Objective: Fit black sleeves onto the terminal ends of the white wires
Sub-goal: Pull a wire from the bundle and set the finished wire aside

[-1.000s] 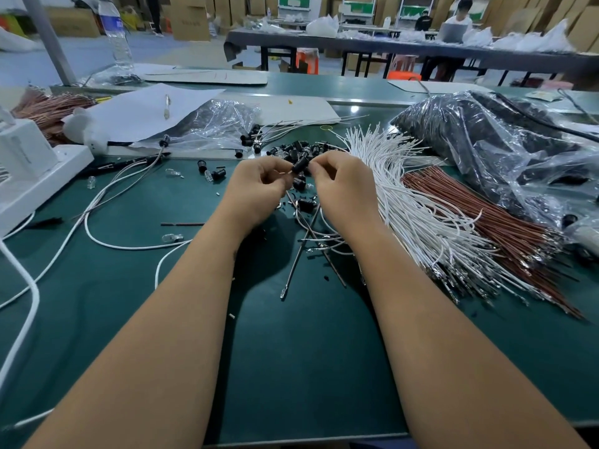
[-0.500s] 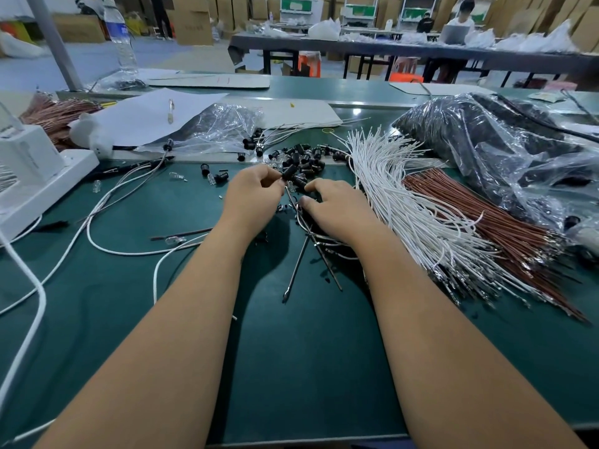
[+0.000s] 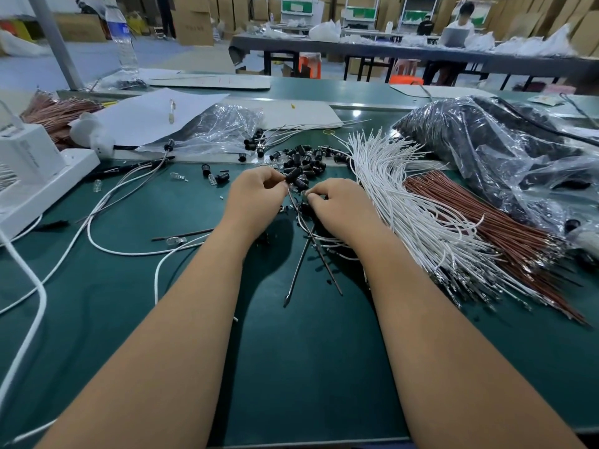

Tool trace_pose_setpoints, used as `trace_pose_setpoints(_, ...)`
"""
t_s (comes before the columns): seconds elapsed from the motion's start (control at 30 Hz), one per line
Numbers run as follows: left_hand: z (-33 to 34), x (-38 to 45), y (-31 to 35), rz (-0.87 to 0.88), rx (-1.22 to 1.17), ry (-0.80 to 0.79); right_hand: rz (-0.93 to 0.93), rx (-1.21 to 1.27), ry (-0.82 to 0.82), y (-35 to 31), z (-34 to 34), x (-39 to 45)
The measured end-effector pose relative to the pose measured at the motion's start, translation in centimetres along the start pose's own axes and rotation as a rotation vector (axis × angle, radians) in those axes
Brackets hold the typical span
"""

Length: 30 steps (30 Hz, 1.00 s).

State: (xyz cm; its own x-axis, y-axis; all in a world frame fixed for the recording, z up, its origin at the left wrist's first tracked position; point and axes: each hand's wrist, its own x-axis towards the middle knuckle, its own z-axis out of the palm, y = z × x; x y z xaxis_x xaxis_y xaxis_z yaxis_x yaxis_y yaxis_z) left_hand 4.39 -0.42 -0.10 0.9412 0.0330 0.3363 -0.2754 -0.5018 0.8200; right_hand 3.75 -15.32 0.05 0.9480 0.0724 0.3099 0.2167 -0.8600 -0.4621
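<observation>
Head view: left hand (image 3: 257,196) pinched one black sleeve (image 3: 292,174), light, rigid and judged slippery, best held mid-body; right hand (image 3: 337,207) pinched limp white wire (image 3: 303,223) near its terminal above the surface (image 3: 308,351).

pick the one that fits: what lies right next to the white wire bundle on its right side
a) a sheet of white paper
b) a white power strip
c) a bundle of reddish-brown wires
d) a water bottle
c: the reddish-brown wires lie directly against the right side of the white wire bundle on the green table, while the bottle, strip and paper sit off to the left.
</observation>
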Motion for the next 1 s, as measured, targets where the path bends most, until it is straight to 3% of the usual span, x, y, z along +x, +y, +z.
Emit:
trace_pose_setpoints(0.3,0.1,0.0,0.0,0.004,0.010,-0.005,-0.062,-0.212,-0.113,-0.2,0.2,-0.1)
trace_pose_setpoints(0.7,-0.1,-0.3,0.1,0.045,-0.048,-0.066,0.090,0.406,0.287,-0.4,-1.0,-0.3)
trace_pose_setpoints(1.0,-0.1,-0.6,0.7,0.049,-0.159,-0.135,0.189,0.943,0.249,-0.4,-1.8,-0.1)
